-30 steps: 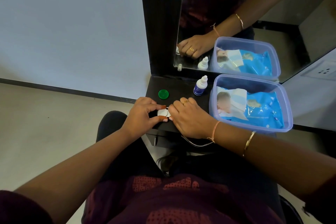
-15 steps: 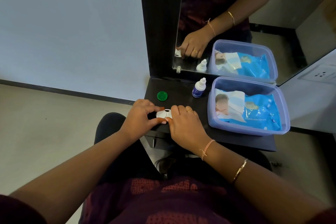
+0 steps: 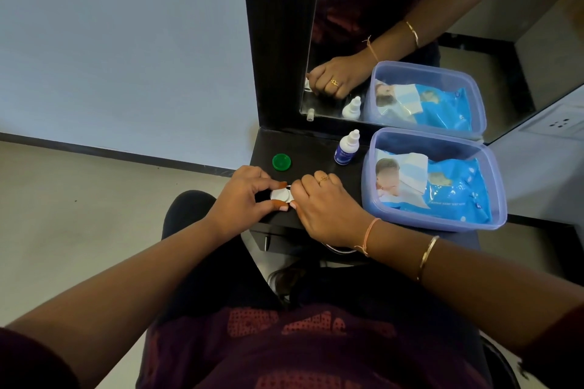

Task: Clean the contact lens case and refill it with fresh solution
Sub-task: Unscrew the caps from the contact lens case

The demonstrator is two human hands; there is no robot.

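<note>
Case (image 3: 279, 196) sits at the front edge of the shelf (image 3: 313, 155), pinned between both hands. Left hand (image 3: 243, 199) pinches its left well, index finger on the far side, thumb on the near side. Right hand (image 3: 325, 211) has its fingers curled over the right half and grips it; that half is hidden under the fingers, so can't tell if its lid is on. Visible part is white and round.

Around it:
- green cap (image 3: 281, 162) loose on the shelf, just behind the left hand, not touching
- bottle (image 3: 346, 148) upright, white nozzle up, behind the right hand, just beside the tub
- tub (image 3: 436, 224) at right, open, blue wipes (image 3: 458, 189) inside
- mirror (image 3: 379, 9) behind, doubling bottle, tub and right hand

Count: 1 case, 1 cap, 1 bottle, 1 tub, 1 pack of wipes.
</note>
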